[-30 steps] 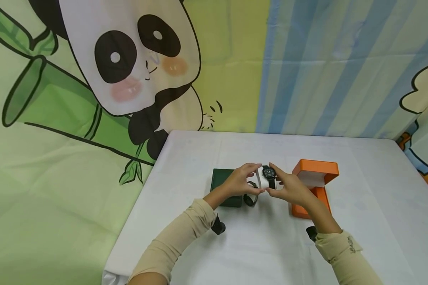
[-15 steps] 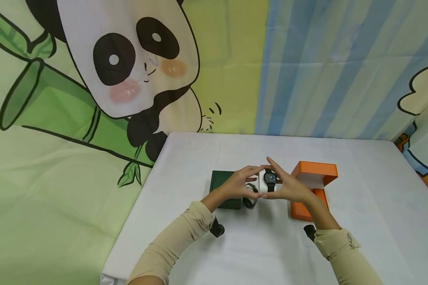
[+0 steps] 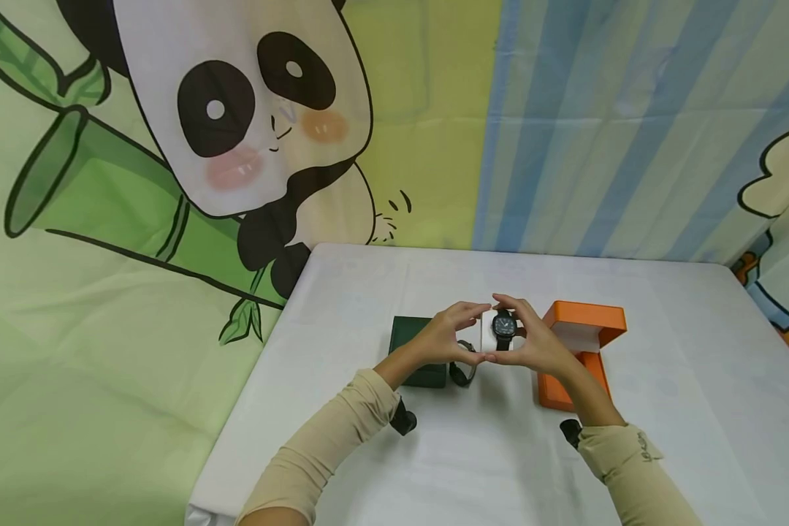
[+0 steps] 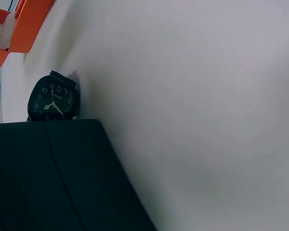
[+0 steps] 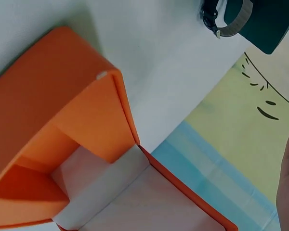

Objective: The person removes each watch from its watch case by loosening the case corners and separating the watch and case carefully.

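Note:
In the head view, a black wristwatch (image 3: 503,326) is strapped round a white cushion (image 3: 488,334), its dial turned towards me. My left hand (image 3: 442,337) grips the cushion from the left, fingertips at the top and thumb below. On the other side my right hand (image 3: 538,337) holds it the same way. Under the left hand, a second wristwatch (image 3: 462,372) stands on the table against a green box (image 3: 427,375). To the right is an orange box (image 3: 584,314) with its lid up. The wrist views show neither the held watch nor its cushion.
A white cloth covers the table (image 3: 486,453). Small black objects sit at the left cuff (image 3: 404,418) and the right cuff (image 3: 570,431). Behind the table hangs a printed panda curtain (image 3: 289,139). The orange box's inside (image 5: 86,168) shows in the right wrist view.
The held watch and cushion have turned so the dial faces me more squarely, and they have shifted slightly right. Both hands keep hold. The boxes and second watch stay in place.

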{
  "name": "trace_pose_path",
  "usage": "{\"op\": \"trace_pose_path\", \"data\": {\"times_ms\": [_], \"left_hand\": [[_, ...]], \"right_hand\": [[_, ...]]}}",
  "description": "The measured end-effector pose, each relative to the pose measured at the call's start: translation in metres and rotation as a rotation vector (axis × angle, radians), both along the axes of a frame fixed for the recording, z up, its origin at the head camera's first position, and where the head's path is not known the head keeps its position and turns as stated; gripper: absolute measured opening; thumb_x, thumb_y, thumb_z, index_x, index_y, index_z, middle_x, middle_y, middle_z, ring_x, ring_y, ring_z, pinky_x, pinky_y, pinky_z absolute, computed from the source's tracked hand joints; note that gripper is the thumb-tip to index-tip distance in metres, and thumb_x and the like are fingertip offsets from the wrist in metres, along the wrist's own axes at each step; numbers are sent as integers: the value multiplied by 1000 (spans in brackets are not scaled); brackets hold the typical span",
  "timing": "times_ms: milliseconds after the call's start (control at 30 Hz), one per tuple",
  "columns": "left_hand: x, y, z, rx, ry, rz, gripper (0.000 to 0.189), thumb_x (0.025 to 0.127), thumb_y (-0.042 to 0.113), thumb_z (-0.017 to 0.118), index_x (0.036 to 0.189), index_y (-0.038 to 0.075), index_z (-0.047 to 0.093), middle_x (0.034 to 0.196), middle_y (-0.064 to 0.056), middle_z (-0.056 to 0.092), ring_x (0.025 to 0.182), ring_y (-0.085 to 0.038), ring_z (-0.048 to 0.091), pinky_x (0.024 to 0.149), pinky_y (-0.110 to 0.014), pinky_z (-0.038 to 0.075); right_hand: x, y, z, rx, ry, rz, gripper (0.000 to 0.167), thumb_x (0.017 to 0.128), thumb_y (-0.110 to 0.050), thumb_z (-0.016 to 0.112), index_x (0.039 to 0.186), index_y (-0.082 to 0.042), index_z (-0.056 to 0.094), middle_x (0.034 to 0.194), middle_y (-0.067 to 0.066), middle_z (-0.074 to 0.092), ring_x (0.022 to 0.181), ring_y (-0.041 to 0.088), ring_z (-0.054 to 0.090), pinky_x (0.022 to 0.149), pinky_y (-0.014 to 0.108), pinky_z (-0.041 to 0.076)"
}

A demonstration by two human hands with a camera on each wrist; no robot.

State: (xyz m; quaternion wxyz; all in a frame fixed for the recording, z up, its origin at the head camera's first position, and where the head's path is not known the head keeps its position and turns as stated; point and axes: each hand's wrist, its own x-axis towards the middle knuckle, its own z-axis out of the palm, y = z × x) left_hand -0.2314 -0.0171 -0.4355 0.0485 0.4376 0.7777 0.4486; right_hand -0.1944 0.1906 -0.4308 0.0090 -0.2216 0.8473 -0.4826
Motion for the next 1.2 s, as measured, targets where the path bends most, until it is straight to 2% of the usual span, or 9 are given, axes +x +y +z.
{"op": "trace_pose_path", "data": {"times_ms": [133, 233, 367, 500, 700, 800, 900, 1067, 1200], "left_hand": [[-2, -1, 1, -18, -17, 35, 79, 71, 9, 76, 139, 1, 36, 128, -16, 43, 121, -23, 47, 99, -19, 38], [-4, -3, 1, -23, -15, 52, 78, 71, 10, 76, 138, 0, 36, 128, -16, 44, 121, -24, 48, 99, -19, 38], [-6, -5, -1, -38, -4, 56, 77, 71, 11, 76, 137, -1, 37, 128, -16, 45, 120, -24, 49, 98, -20, 39], [-7, -7, -1, -54, -24, 51, 75, 72, 11, 74, 137, 0, 38, 130, -16, 45, 120, -24, 49, 98, -20, 39], [-3, -11, 6, -38, -109, 33, 71, 73, 8, 72, 136, 0, 39, 130, -18, 46, 120, -26, 49, 98, -21, 40], [-3, -12, 6, -13, -141, 4, 72, 73, 5, 72, 136, -2, 39, 131, -19, 44, 122, -30, 47, 98, -23, 40], [-6, -12, 1, 13, -162, -24, 73, 73, 6, 72, 137, 1, 38, 133, -18, 42, 123, -30, 45, 98, -22, 39], [-4, -10, 3, 32, -205, -46, 75, 73, 2, 72, 138, 4, 37, 134, -17, 42, 125, -26, 43, 100, -29, 40], [2, -8, 15, 48, -212, -56, 73, 72, -4, 71, 137, -4, 36, 133, -22, 41, 124, -32, 43, 100, -38, 40]], "right_hand": [[-1, 0, -3, -24, -27, -16, 85, 73, -22, 77, 143, -16, 28, 143, 14, 30, 124, 33, 39, 93, 51, 42], [-1, -1, -2, 11, -26, -14, 83, 77, -25, 74, 144, -16, 26, 147, 14, 27, 128, 36, 36, 94, 52, 41], [1, -4, 3, 98, -9, -26, 83, 79, -29, 71, 146, -18, 24, 146, 18, 30, 121, 37, 45, 90, 49, 45], [4, -6, 6, 131, -21, -27, 82, 78, -25, 71, 145, -16, 25, 142, 21, 35, 108, 37, 56, 81, 44, 51], [4, -4, 7, 68, -44, 39, 80, 78, -22, 72, 144, -12, 27, 145, 18, 32, 109, 35, 56, 83, 42, 51], [3, -1, 7, 10, -51, 94, 86, 77, -21, 73, 146, -17, 22, 149, 14, 24, 119, 36, 47, 90, 48, 45], [1, 2, 9, -46, -73, 149, 93, 75, -17, 75, 147, -25, 16, 150, 11, 23, 126, 36, 39, 94, 50, 42], [2, 4, 12, -82, -108, 154, 92, 73, -15, 76, 145, -26, 21, 141, 10, 31, 118, 18, 43, 96, 37, 43], [3, 5, 12, -96, -93, 147, 81, 74, -13, 75, 142, -19, 31, 136, 8, 32, 116, 3, 38, 98, 39, 40]]}}
